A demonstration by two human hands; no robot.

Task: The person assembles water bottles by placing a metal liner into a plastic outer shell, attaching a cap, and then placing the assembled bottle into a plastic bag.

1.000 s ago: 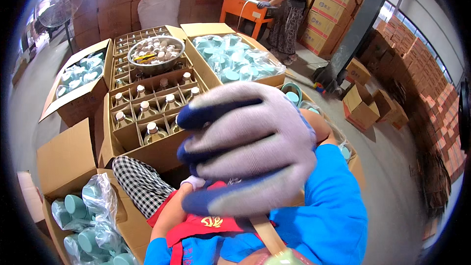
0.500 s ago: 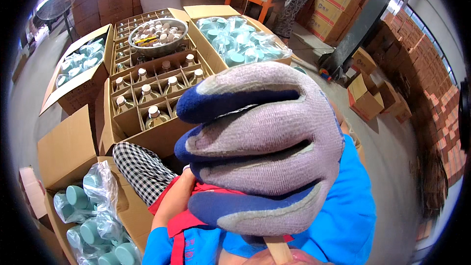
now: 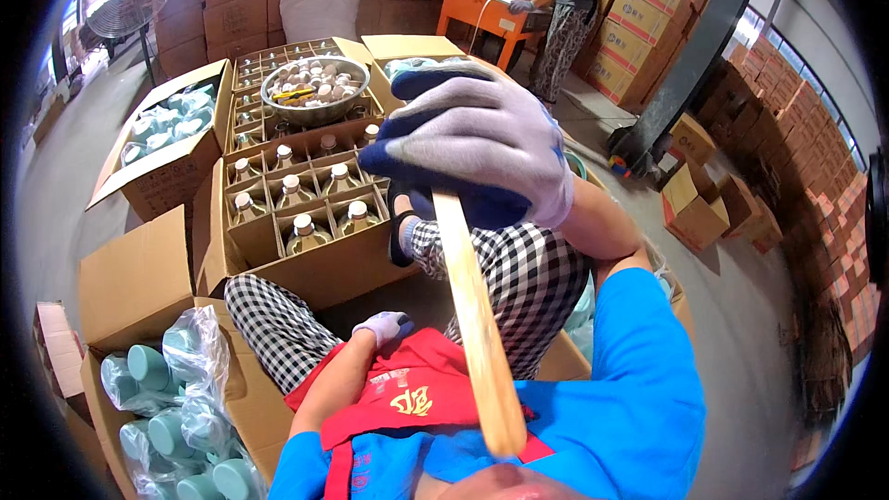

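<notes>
My right hand, in a grey knit glove with a blue coated palm, is raised in front of me. Its fingers are wrapped round the upper end of a pale wooden stick, which slants down toward me; whatever lies inside the fist is hidden. On my lap, by the red apron, rests my gloved left hand, lying loose with no object visible in it. Beyond my knees stands a divided carton of glass bottles with pale caps, upright in cardboard cells.
A metal bowl of pale stoppers and a yellow-handled tool sits on the farther cells. Cartons of wrapped teal cups stand around me. Another person works by an orange table. A dark post rises at right.
My right hand has moved away from the head camera, bringing most of the wooden stick into view. My left hand now shows on my lap. The view has shifted slightly.
</notes>
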